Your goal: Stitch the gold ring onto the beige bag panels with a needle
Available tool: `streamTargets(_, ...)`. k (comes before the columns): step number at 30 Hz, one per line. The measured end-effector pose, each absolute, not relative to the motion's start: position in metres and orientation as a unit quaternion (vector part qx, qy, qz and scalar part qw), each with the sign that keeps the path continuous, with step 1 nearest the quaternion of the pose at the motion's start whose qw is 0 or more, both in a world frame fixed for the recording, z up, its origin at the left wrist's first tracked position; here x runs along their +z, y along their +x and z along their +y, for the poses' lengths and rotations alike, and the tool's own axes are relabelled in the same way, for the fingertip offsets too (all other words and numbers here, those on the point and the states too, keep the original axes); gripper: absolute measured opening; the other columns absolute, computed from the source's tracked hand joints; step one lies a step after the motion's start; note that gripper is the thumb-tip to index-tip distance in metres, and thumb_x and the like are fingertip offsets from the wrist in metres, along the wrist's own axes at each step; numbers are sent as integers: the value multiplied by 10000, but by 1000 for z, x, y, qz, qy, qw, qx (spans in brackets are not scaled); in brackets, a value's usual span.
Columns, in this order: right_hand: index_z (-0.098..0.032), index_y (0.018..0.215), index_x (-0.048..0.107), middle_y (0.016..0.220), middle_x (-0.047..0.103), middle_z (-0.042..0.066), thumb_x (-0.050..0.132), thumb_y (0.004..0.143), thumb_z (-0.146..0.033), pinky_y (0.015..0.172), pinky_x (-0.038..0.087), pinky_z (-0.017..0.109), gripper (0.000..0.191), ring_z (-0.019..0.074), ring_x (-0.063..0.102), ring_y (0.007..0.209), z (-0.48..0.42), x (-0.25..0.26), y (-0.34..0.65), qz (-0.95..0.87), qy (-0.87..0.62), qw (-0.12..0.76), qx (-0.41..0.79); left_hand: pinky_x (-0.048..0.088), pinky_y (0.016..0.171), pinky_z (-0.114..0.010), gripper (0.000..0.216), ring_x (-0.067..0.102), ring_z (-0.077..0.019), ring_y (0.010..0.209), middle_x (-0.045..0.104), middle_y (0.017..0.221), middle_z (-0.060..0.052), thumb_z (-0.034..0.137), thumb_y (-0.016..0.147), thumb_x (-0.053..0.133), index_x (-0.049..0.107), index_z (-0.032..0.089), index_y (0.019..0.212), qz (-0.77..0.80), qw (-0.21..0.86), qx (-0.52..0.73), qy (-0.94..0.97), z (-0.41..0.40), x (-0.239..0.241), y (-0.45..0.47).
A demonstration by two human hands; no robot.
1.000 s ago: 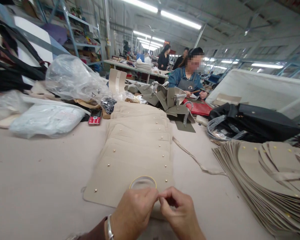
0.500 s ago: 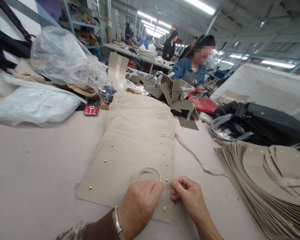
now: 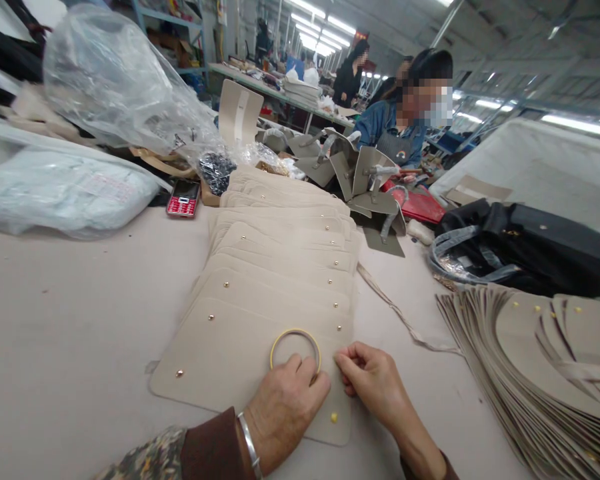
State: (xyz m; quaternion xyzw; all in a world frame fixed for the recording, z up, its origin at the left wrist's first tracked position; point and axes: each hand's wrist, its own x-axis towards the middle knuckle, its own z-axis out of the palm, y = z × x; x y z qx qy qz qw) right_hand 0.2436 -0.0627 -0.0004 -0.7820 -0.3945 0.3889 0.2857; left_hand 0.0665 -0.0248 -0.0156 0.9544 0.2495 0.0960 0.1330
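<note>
A roll of yellow tape (image 3: 274, 347) stands tilted over the top beige panel (image 3: 240, 357) of an overlapping row. My left hand (image 3: 290, 407) is closed on the lower edge of that roll, its thumb toward the right. Just beside it, at the panel's right edge, my right hand (image 3: 373, 381) is pinched shut; whatever lies between its fingertips is too small to make out. A small yellow tape piece (image 3: 334, 418) covers a spot near the panel's lower right corner. At the left corner a metal stud (image 3: 179, 373) is bare.
Right of me lies a fanned stack of beige panels (image 3: 525, 380) with yellow dots. Behind it sits a black bag (image 3: 545, 243). A red phone (image 3: 183, 199) and plastic-wrapped goods (image 3: 75, 190) are at the left. Across the table a co-worker (image 3: 397, 133) sits behind grey-green pieces (image 3: 367, 173).
My right hand's fingertips have moved slightly left and now cover the stud at the panel's right edge. The left hand's fingers have shifted on the tape roll. The camera view has tilted down slightly.
</note>
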Motion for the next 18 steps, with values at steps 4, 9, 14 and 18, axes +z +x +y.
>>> streamTargets(4,-183,913,594,459,515,-76,586,794,-363,366,404,193,216,112,481,376,-63,1,248,-424,-786,258,370,476,607,-313,66,524,-217,779,542,867,-32,138,905,519,488,195,892,250,150,84,953,-24,-12,64)
streamTargets(9,-200,889,580,639,623,-6,551,885,-354,511,480,233,157,148,600,552,-83,-3,255,-535,-754,292,244,504,653,-350,79,524,-227,806,550,888,-42,113,906,500,511,191,898,274,162,66,946,-19,-4,58)
streamTargets(14,-199,917,639,852,665,59,442,939,-198,752,483,288,199,182,633,799,-89,-7,246,-687,-667,259,129,528,692,-394,121,534,-243,833,571,910,-57,68,888,497,544,179,900,299,145,26,943,-8,9,40)
streamTargets(18,-186,831,666,788,683,52,478,908,-177,726,465,285,203,191,644,757,-73,-4,242,-646,-719,201,156,531,718,-417,153,540,-254,851,578,943,-76,40,869,503,571,167,920,330,113,20,937,3,13,18)
